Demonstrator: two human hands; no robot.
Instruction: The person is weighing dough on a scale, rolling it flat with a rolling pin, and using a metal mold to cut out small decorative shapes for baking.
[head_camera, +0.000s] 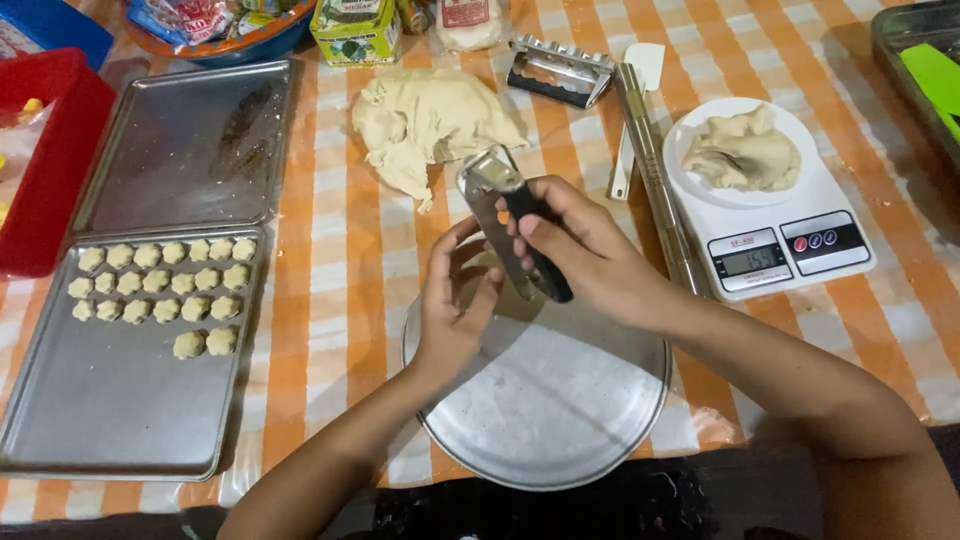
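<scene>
My right hand (585, 250) grips a metal cookie press (500, 205) with a black handle, held tilted over the round metal plate (560, 410). Cupped at the press's lower end, my left hand (455, 305) has its fingers curled against the metal; what lies under them is hidden. A large lump of pale dough (425, 120) sits on the orange-checked tablecloth just beyond the hands. To the left, a baking tray (110, 400) carries several small shaped dough pieces (160, 285) in rows.
A white kitchen scale (790, 250) at the right bears a dough lump (745, 150). A metal rod (655, 175), a white spatula (635, 110) and a metal tool (560, 70) lie behind. An empty second tray (190, 145), a red box (50, 160) and packages stand at the far left and back.
</scene>
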